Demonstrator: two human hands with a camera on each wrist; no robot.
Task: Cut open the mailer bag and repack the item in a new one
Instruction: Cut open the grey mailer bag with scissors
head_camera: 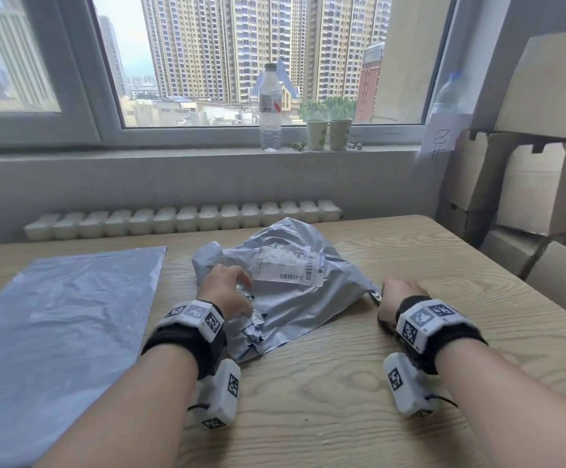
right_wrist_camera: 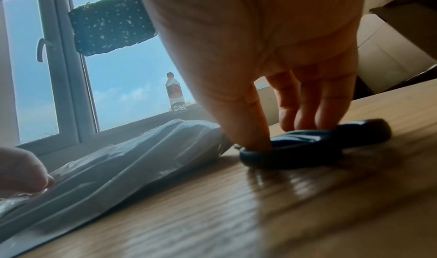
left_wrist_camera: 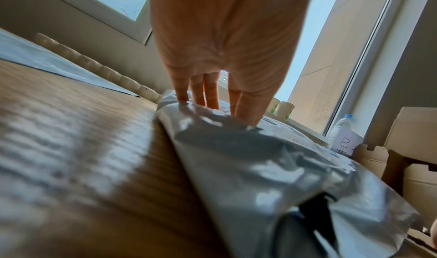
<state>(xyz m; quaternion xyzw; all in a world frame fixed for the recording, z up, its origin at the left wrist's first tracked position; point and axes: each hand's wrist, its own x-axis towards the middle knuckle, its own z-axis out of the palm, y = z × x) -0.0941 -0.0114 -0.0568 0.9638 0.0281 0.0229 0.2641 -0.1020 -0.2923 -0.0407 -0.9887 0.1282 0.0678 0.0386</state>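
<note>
A crumpled grey mailer bag (head_camera: pixel 295 298) with a white shipping label (head_camera: pixel 288 265) lies in the middle of the wooden table (head_camera: pixel 342 400). Its near end is torn and ragged. My left hand (head_camera: pixel 227 288) rests on the bag's left part, and the left wrist view shows straight fingers (left_wrist_camera: pixel 208 94) touching the plastic (left_wrist_camera: pixel 260 159). To the bag's right, my right hand (head_camera: pixel 399 295) grips dark-handled scissors (right_wrist_camera: pixel 307 148) lying flat on the table, thumb in one loop and fingers in the other. Only their pivot (head_camera: pixel 376 296) shows in the head view. A flat new grey mailer (head_camera: pixel 62 319) lies at the left.
A water bottle (head_camera: pixel 270 109) and two paper cups (head_camera: pixel 329 133) stand on the window sill behind the table. Stacked cardboard boxes (head_camera: pixel 528 184) line the right side. A white radiator (head_camera: pixel 180 217) runs along the wall past the table's far edge.
</note>
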